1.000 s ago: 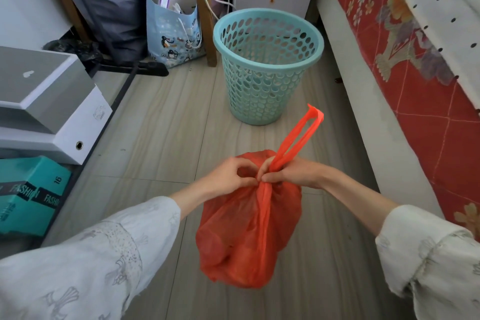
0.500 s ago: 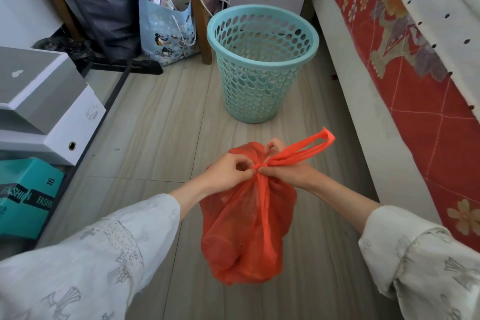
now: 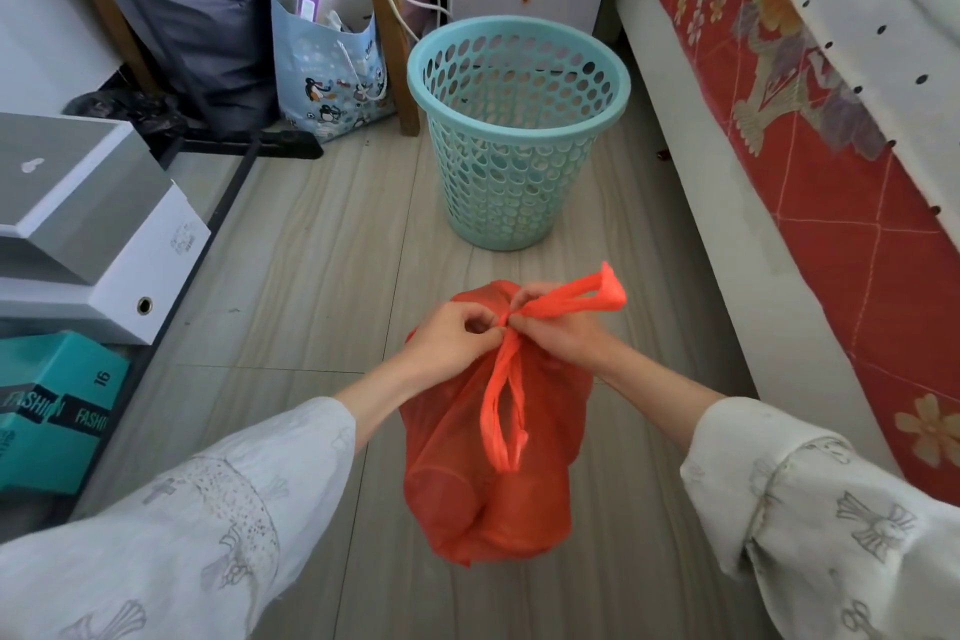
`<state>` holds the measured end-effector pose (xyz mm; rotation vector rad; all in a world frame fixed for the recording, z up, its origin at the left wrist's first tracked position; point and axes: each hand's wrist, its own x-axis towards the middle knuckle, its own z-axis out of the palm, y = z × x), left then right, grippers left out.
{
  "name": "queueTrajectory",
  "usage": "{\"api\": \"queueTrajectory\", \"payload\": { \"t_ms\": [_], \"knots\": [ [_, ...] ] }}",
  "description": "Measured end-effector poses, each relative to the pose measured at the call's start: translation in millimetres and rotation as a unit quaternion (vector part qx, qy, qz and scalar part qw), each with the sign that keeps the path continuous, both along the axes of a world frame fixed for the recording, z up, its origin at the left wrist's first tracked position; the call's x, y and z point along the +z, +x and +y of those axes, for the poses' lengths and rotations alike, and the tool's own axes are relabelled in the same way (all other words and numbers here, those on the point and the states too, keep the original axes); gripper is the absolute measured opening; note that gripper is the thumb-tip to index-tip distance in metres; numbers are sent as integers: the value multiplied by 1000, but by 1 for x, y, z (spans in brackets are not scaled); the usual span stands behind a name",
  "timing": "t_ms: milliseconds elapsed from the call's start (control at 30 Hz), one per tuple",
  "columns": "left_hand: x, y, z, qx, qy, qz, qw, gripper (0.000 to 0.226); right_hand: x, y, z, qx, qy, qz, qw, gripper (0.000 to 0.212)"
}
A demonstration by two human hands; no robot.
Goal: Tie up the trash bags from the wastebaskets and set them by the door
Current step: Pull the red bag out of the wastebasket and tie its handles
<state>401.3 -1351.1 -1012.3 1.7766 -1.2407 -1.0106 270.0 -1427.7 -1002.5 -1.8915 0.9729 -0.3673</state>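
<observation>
Trash bag [image 3: 493, 473]: hangs off the floor between both hands, so its weight tightens the neck.
Left hand [image 3: 452, 338]: fingers pinch the neck, apparently steadying the knot.
Right hand [image 3: 558, 335]: fingers grip the handle loop [image 3: 587, 296], drawn sideways for tying.
Wastebasket [image 3: 519, 130]: stands farther off on the floor, without a bag.

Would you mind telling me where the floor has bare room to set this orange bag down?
Bare floor lies between the white box and the basket, and under the orange bag the hands hold, across to the bed. It is crowded by the teal box and around the penguin bag.
</observation>
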Motion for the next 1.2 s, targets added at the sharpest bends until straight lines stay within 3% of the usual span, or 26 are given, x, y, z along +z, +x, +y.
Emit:
{"api": "queueTrajectory", "payload": {
  "t_ms": [33,133,233,367,533,600,733,833,967,1033,1100,1200],
  "knots": [
    [0,0,1,-1,5,-1,1000,22,1,2,0,-48,90,1,995,6],
    [-1,-1,5,-6,19,9,1000,22,8,2,-8,-115,352,16,929,20],
    [1,-1,5,-9,17,-2,1000,25,11,-2,-12,-124,429,-5,895,20],
    [5,-4,7,-2,20,6,1000,15,7,2,1,-135,397,-64,906,26],
    [10,1,12,48,82,158,983,6,9,0,6,-118,345,-119,924,32],
    [11,2,12,41,83,150,984,13,8,1,10,-100,300,-104,943,33],
    [10,2,12,19,57,72,996,8,7,2,14,-98,201,-80,971,34],
    [8,4,9,21,31,-25,999,17,10,0,10,-98,117,-29,988,29],
    [11,0,7,-41,18,-110,993,21,12,-2,10,-107,128,-22,986,12],
    [13,0,9,-90,9,-203,975,19,12,-3,8,-115,107,5,988,4],
    [18,-2,10,-145,-3,-338,930,19,13,-4,5,-119,107,41,986,7],
    [28,-6,8,-185,-14,-401,897,17,17,-6,-2,-120,90,61,987,12]
  ]
}}
